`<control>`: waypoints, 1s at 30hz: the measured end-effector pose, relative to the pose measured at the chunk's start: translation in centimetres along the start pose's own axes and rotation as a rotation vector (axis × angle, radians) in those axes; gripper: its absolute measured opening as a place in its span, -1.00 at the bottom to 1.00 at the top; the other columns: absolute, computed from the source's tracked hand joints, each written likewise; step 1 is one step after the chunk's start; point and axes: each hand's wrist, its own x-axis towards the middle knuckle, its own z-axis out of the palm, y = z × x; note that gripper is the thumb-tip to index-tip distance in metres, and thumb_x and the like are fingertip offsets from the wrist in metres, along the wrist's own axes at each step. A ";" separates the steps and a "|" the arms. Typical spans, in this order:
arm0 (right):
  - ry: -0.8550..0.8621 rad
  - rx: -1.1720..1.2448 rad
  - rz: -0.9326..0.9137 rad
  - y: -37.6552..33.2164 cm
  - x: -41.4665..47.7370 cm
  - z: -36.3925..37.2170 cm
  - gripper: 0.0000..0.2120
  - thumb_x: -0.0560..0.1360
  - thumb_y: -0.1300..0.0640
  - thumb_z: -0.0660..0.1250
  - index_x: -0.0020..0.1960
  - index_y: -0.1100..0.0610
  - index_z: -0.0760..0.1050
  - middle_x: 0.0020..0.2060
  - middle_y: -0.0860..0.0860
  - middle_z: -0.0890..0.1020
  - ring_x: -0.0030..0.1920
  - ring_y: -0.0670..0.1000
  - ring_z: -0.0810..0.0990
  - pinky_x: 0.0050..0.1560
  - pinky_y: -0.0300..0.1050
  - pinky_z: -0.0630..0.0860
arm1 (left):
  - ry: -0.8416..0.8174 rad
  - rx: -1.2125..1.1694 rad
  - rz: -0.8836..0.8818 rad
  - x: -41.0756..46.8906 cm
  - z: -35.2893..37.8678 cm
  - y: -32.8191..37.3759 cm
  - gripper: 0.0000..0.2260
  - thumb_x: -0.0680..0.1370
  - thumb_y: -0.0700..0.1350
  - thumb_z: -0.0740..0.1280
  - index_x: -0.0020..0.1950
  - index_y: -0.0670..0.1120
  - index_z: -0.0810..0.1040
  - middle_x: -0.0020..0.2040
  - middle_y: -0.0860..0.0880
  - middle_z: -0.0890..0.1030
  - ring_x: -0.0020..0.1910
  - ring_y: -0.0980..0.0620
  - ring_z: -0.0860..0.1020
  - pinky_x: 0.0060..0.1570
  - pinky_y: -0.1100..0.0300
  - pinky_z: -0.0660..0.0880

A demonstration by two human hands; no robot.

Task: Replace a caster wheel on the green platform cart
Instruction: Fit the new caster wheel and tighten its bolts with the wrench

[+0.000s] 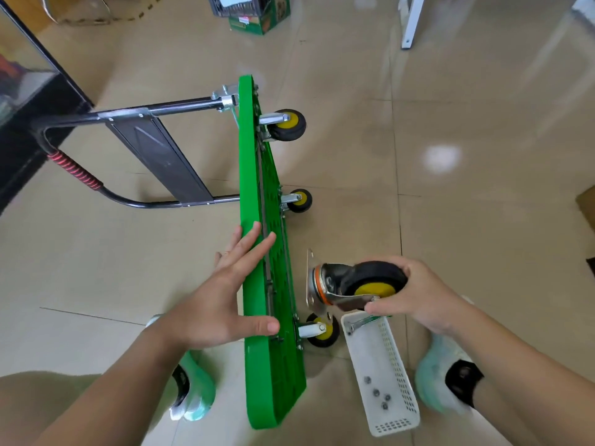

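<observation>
The green platform cart (251, 175) stands on its side edge on the floor, underside facing right, black handle (135, 114) lying out to the left. Three casters show on it: one far (286, 124), one in the middle (299, 201), one near (322, 329). My left hand (222, 297) is flat against the cart's upper edge, fingers straight, thumb across the rim. My right hand (418, 294) grips a loose caster (357, 284) by its black and yellow wheel, its steel mounting plate turned toward the cart's underside, a short gap away.
A white plastic basket (399, 381) lies on the floor by my right foot, with several nuts and a metal tool in it. A dark cabinet (29, 101) stands at the left. Boxes (257, 14) and a white leg (409, 24) are far back.
</observation>
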 end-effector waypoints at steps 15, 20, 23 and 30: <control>-0.155 -0.077 -0.084 -0.1 0.0 3.4 -0.38 0.23 0.40 0.61 0.14 -0.14 0.68 0.01 -0.04 0.75 0.02 -0.03 0.73 -0.03 -0.25 0.62 | -0.071 0.143 -0.098 -1.4 1.5 1.2 0.06 0.31 0.44 0.50 0.64 0.35 -0.04 0.56 0.39 -0.46 0.59 0.15 -0.49 0.58 -0.40 -0.20; -0.185 -0.049 -0.100 0.1 0.7 4.0 -0.39 0.23 0.34 0.61 0.14 -0.19 0.67 -0.02 -0.08 0.76 -0.04 -0.08 0.74 -0.10 -0.29 0.61 | -0.072 0.148 -0.101 -1.9 1.5 1.6 0.04 0.33 0.42 0.50 0.65 0.36 -0.05 0.54 0.41 -0.48 0.66 0.15 -0.06 0.60 -0.11 0.21; -0.200 -0.061 -0.101 0.4 1.1 4.1 -0.38 0.20 0.26 0.62 0.14 -0.24 0.66 -0.01 -0.12 0.75 -0.01 -0.11 0.73 -0.10 -0.33 0.60 | -0.072 0.190 -0.093 -2.1 1.4 1.6 0.05 0.37 0.37 0.53 0.68 0.30 -0.03 0.54 0.42 -0.48 0.60 0.22 0.01 0.51 0.09 0.27; -0.221 -0.058 -0.132 0.8 1.9 4.2 -0.40 0.20 0.22 0.62 0.16 -0.22 0.66 0.01 -0.12 0.75 0.03 -0.10 0.72 -0.05 -0.33 0.58 | -0.068 0.186 -0.088 -2.2 1.4 1.8 0.04 0.32 0.38 0.52 0.60 0.43 -0.11 0.53 0.43 -0.48 0.58 0.27 0.01 0.44 0.19 0.30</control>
